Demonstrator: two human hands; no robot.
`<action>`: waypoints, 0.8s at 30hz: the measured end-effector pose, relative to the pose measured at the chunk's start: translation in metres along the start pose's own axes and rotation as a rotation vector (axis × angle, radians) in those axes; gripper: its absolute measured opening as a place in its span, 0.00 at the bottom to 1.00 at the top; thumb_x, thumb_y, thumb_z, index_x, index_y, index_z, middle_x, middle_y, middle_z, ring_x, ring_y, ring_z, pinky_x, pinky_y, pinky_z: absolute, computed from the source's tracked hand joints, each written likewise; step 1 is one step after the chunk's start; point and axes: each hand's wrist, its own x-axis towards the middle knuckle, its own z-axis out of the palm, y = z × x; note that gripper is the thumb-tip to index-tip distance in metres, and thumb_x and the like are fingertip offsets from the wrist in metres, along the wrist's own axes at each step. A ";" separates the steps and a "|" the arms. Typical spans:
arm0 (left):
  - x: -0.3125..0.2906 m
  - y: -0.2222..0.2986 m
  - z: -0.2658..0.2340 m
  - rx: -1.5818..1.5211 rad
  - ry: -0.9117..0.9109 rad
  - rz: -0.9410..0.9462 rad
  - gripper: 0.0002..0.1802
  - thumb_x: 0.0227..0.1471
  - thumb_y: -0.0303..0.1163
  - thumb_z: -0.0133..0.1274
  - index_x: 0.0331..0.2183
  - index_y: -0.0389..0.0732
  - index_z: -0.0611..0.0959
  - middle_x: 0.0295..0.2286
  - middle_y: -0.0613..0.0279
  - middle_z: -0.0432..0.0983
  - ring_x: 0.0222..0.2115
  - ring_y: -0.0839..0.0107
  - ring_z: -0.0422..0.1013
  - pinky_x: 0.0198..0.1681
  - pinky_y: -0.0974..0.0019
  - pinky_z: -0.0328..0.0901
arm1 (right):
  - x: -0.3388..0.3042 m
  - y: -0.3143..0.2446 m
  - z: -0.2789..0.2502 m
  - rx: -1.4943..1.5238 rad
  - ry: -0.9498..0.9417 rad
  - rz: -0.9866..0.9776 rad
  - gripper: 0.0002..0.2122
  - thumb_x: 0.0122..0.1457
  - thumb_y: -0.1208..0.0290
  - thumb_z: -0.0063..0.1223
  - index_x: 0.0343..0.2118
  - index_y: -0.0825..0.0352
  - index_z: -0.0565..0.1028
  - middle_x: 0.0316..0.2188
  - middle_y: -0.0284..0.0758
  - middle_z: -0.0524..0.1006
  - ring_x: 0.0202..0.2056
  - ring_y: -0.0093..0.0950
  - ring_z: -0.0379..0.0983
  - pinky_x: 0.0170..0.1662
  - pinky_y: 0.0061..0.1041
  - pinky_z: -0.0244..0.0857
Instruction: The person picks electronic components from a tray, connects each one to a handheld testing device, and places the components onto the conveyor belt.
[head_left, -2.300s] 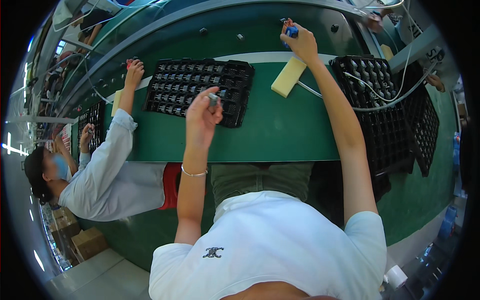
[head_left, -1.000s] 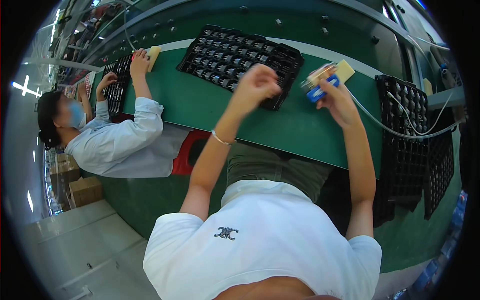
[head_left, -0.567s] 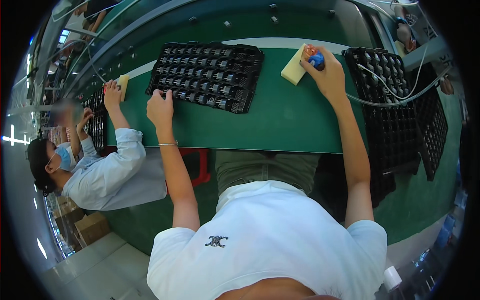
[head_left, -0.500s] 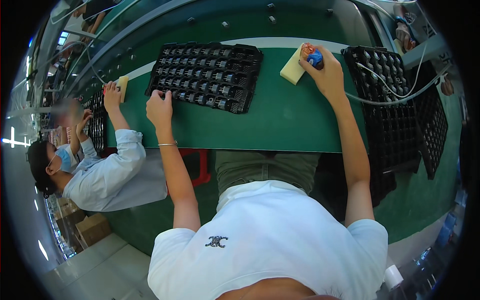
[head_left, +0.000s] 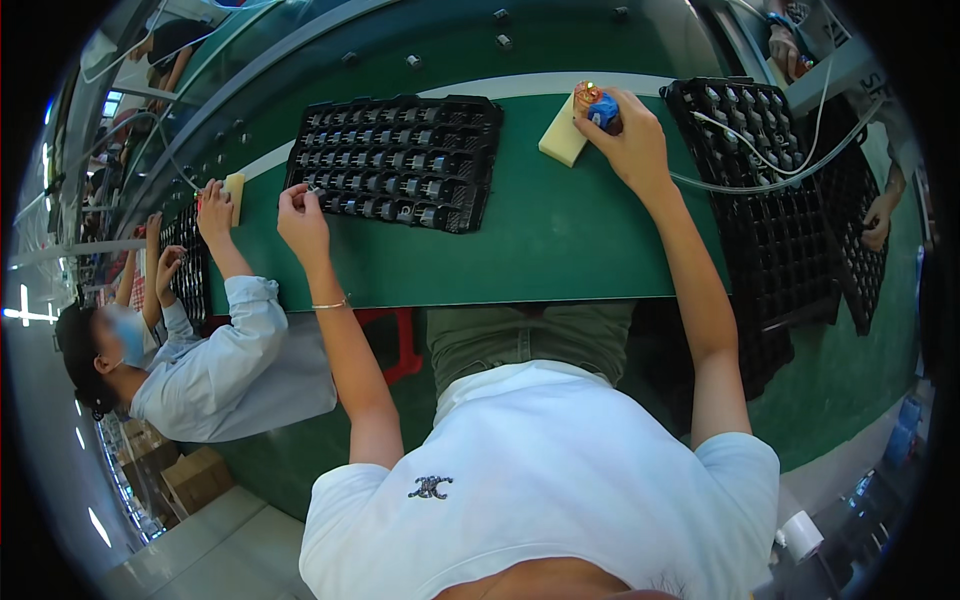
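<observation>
My left hand [head_left: 303, 226] is at the near left corner of a black moulded tray [head_left: 462, 216]. Its thumb and fingertips are pinched together; whatever they hold is too small to make out. Rows of small grey-and-black cylindrical parts [head_left: 395, 160] fill the tray's pockets. Farther right, my right hand [head_left: 635, 145] is wrapped round a rounded blue object with a copper-orange top [head_left: 602, 108]. Palm and fingers hide part of that object. It is held over the far right end of a pale yellow block [head_left: 563, 138] on the green table [head_left: 540, 245].
More black trays [head_left: 765, 225] are stacked at the right, with a clear hose [head_left: 745, 187] and a white cable across them. Another person's hand [head_left: 880, 222] is beside them. At the left sits a masked co-worker [head_left: 215, 350]. Small parts [head_left: 504, 42] lie beyond the table's pale edge.
The view has shifted slightly. My left hand has moved left along the tray's near edge to its corner. My right hand keeps its hold. At the right, another person's hand has come down by the trays.
</observation>
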 end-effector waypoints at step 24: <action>-0.070 0.070 0.012 -2.128 -0.672 -0.788 0.14 0.63 0.33 0.43 0.45 0.34 0.73 0.37 0.53 0.66 0.29 0.70 0.64 0.28 0.74 0.65 | 0.078 0.032 0.032 -0.035 -0.050 0.050 0.24 0.45 0.53 0.60 0.41 0.67 0.78 0.27 0.46 0.79 0.31 0.43 0.77 0.37 0.33 0.70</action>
